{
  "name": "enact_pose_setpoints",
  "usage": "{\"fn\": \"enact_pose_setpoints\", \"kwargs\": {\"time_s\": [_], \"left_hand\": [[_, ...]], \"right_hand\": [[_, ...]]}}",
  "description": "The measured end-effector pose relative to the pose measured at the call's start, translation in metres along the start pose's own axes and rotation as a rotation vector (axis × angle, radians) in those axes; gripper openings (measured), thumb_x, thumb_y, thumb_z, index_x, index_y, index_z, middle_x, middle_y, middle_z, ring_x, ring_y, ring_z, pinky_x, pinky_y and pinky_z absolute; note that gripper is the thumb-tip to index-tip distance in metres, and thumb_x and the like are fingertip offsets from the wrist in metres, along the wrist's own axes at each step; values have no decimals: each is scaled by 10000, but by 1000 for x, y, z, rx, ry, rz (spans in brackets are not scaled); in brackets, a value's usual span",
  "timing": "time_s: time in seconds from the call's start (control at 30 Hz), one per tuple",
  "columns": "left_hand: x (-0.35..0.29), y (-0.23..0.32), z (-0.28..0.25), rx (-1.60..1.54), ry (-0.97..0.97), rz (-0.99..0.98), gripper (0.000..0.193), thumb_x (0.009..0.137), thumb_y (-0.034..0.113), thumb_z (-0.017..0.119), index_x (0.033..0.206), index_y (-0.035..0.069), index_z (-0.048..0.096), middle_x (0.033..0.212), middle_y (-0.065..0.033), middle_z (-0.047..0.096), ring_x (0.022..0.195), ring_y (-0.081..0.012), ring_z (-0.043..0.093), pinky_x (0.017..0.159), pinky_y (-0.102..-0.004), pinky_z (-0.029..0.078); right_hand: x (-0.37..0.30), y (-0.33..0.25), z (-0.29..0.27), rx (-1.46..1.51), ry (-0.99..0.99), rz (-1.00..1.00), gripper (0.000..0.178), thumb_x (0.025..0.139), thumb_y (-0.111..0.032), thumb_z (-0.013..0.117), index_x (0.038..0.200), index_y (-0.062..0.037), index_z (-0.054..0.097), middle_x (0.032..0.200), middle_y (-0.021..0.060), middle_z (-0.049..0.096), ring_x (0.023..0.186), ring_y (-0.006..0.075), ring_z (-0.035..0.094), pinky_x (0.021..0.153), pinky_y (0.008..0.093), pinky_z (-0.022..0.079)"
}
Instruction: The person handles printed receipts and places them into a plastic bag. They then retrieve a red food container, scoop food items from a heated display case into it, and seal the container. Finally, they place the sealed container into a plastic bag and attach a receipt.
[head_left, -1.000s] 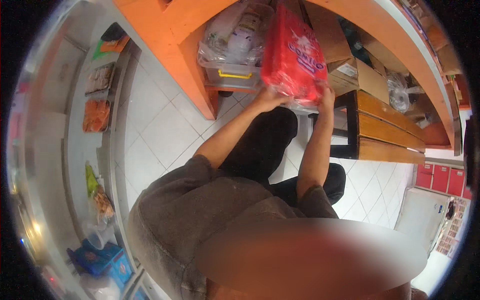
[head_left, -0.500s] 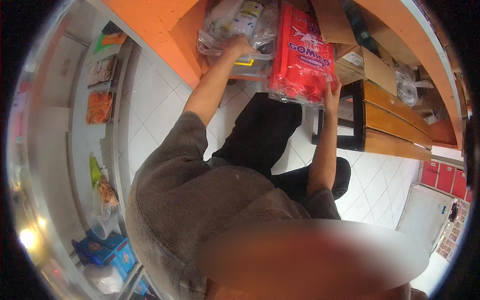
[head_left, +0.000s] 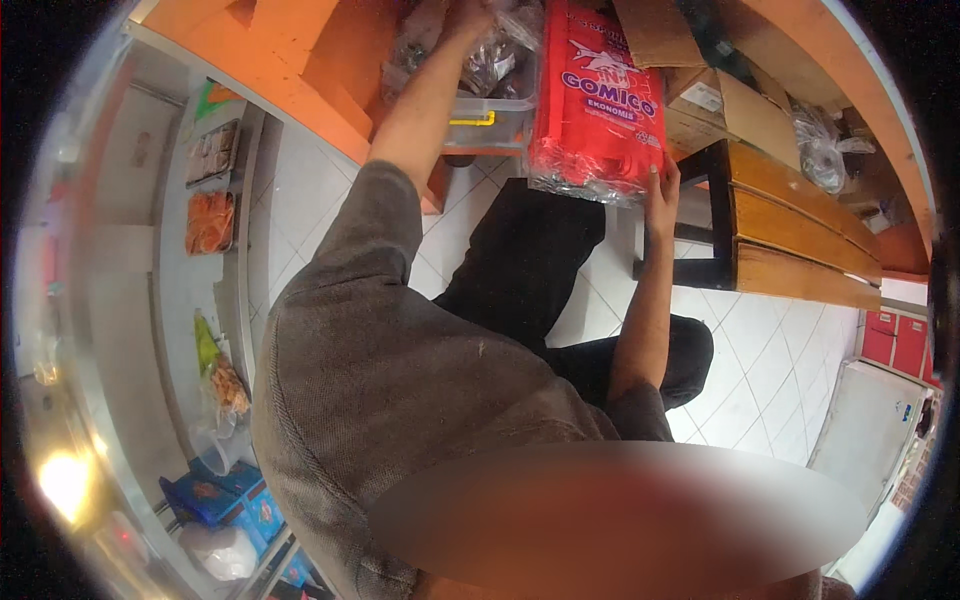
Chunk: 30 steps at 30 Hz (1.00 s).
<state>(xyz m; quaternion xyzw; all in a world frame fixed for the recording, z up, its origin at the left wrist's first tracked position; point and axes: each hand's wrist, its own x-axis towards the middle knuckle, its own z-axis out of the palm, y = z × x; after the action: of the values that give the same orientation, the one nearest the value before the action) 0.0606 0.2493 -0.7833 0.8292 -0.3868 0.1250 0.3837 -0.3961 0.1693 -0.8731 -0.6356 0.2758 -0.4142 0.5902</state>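
My left hand (head_left: 468, 16) is at the top edge of the view, over a clear plastic box (head_left: 490, 104) with a yellow latch. Crumpled clear plastic bags (head_left: 490, 65) fill the box below that hand; its fingers are cut off or hidden. My right hand (head_left: 661, 186) grips the lower right corner of a flat red pack (head_left: 600, 125) in clear wrapping, which looks like a pack of plastic bags. The pack stands tilted beside the box, above my knee.
Open cardboard boxes (head_left: 745, 125) and a clear bag (head_left: 820, 155) sit right of the pack on an orange shelf. A slatted wooden stool (head_left: 800, 235) lies close to my right arm. At left runs a ledge with packaged food (head_left: 210, 222) and a blue box (head_left: 235, 505).
My left hand has moved up and away from the box's front rim, deeper over its contents. The white bottle-like package seen there earlier is out of sight. My right hand stays on the red pack.
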Motion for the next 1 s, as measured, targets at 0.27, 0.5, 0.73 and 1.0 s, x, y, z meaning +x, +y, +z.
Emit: {"fn": "enact_pose_setpoints", "kwargs": {"time_s": [0.27, 0.5, 0.73, 1.0], "left_hand": [[-104, -66, 12, 263, -65, -173, 742, 764, 570, 697, 1345, 135, 545, 1409, -172, 499, 1305, -370, 475, 1050, -549, 383], [-98, -24, -21, 359, -417, -341, 626, 795, 458, 674, 1294, 90, 586, 1389, -197, 513, 1255, -365, 527, 990, -505, 458], [-126, 27, -66, 409, -450, -326, 409, 864, 305, 584, 1215, 101, 642, 1282, -176, 607, 1158, -344, 608, 931, -472, 504], [-130, 109, -97, 130, -76, -52, 281, 914, 295, 554, 1081, 122, 699, 1178, -131, 653, 1063, -342, 632, 872, -456, 524]], "right_hand": [[4, -3, 16, 15, -50, -19, 527, 978, -245, 608, 1387, 11, 397, 1341, 147, 501, 1222, 211, 490, 1035, 339, 384], [6, -16, 6, -235, -1, -84, 528, 969, -261, 620, 1377, 11, 424, 1281, 144, 520, 1146, 216, 511, 996, 339, 395], [6, -40, -5, -128, 147, -27, 560, 956, -311, 637, 1388, -21, 432, 1279, 139, 501, 1119, 199, 507, 964, 323, 406], [-15, -97, 3, -322, 150, -168, 455, 966, -232, 619, 1350, -36, 473, 1313, 131, 470, 1151, 219, 495, 1003, 340, 394]]}}
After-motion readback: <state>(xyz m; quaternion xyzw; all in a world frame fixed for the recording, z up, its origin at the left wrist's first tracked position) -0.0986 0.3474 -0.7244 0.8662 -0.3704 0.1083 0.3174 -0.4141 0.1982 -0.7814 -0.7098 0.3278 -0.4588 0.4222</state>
